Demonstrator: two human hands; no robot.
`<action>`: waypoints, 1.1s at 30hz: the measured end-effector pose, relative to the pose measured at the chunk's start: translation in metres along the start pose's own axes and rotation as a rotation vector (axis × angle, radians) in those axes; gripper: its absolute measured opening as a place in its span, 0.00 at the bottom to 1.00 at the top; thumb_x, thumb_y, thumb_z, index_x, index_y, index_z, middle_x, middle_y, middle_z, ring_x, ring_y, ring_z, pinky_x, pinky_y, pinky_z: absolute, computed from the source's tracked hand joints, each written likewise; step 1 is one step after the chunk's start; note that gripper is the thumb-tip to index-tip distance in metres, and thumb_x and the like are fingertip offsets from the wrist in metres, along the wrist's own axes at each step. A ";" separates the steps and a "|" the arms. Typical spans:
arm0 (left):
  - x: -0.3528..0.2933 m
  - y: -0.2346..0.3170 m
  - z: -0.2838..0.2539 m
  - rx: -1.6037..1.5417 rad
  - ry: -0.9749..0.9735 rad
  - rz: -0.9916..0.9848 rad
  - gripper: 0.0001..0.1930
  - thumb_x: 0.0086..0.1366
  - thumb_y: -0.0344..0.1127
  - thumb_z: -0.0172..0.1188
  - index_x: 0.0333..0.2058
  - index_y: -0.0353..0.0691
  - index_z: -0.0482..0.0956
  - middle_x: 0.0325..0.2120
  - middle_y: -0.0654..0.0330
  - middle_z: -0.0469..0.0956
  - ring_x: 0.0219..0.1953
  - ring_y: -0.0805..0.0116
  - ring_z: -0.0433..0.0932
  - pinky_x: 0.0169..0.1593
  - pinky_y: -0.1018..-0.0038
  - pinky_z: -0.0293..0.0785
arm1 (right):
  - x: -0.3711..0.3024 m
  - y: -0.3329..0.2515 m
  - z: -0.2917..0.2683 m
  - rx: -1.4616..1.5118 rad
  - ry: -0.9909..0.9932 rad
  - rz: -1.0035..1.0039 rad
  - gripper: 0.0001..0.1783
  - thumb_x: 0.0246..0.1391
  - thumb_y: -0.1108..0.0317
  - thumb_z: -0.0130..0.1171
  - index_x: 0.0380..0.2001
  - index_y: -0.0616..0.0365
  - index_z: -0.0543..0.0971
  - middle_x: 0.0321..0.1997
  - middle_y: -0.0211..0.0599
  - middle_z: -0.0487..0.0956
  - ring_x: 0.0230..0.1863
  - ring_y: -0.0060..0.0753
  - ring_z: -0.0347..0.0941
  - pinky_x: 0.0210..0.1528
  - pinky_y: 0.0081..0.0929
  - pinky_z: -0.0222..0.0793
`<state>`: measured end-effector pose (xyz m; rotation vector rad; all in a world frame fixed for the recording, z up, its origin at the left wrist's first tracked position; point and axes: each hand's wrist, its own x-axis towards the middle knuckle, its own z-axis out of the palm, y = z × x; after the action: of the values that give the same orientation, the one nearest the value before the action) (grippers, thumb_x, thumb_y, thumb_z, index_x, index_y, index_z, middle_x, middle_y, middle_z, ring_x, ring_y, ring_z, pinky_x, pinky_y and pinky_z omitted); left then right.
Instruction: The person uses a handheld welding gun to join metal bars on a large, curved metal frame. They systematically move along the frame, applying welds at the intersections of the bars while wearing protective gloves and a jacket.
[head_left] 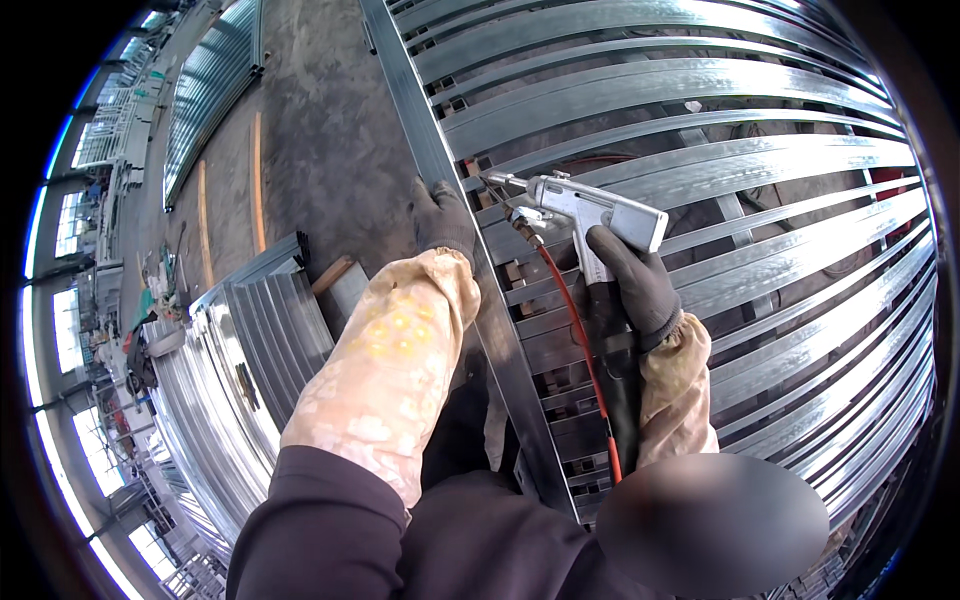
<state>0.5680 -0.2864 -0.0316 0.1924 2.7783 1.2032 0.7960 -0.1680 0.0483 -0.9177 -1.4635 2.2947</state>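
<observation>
My right hand [640, 280], in a dark glove, is wrapped round the grip of a silver, pistol-shaped welding gun [600, 210]. Its thin nozzle points left, close to the joint between a slat and the long metal rail [515, 370]. A red hose [570, 300] and a thick black cable [610, 340] run from the gun down toward my body. My left hand [442, 215], also gloved, grips the rail's left edge, just left of the nozzle; part of its fingers is hidden. Pale, stained protective sleeves [390, 340] cover both my forearms.
Shiny parallel metal slats [720, 90] with gaps between them spread across the right side. Stacked corrugated metal profiles [255, 340] lie at the lower left, another slatted panel [215, 90] at the far left. Orange strips [257, 180] lie on the dark floor [330, 120].
</observation>
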 end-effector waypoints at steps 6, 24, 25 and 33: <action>0.006 -0.012 0.003 0.058 -0.017 0.004 0.32 0.75 0.50 0.42 0.68 0.32 0.59 0.64 0.35 0.66 0.67 0.39 0.64 0.68 0.57 0.63 | 0.008 0.005 0.003 0.058 -0.075 0.043 0.22 0.64 0.59 0.63 0.53 0.66 0.79 0.47 0.33 0.81 0.48 0.24 0.75 0.52 0.27 0.71; 0.004 -0.004 0.006 0.170 -0.035 -0.031 0.31 0.75 0.52 0.38 0.68 0.35 0.60 0.62 0.36 0.69 0.64 0.36 0.67 0.65 0.55 0.66 | 0.008 0.005 0.008 -0.075 -0.064 -0.019 0.21 0.64 0.60 0.62 0.52 0.65 0.79 0.45 0.35 0.82 0.46 0.26 0.76 0.51 0.28 0.72; 0.004 -0.004 0.008 0.165 -0.037 -0.030 0.31 0.75 0.52 0.38 0.68 0.35 0.59 0.62 0.36 0.68 0.64 0.36 0.67 0.65 0.55 0.66 | 0.007 0.004 0.008 -0.075 -0.064 -0.023 0.21 0.64 0.60 0.63 0.52 0.65 0.79 0.45 0.35 0.82 0.46 0.26 0.76 0.51 0.28 0.72; 0.001 0.005 -0.001 0.201 -0.043 -0.043 0.31 0.75 0.51 0.39 0.68 0.35 0.59 0.61 0.36 0.70 0.62 0.36 0.69 0.64 0.54 0.66 | 0.009 0.005 0.012 -0.081 -0.070 -0.095 0.17 0.66 0.61 0.60 0.48 0.65 0.80 0.36 0.31 0.81 0.35 0.19 0.77 0.38 0.20 0.73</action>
<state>0.5669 -0.2835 -0.0271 0.1710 2.8471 0.8990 0.7817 -0.1744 0.0442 -0.7789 -1.6038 2.2343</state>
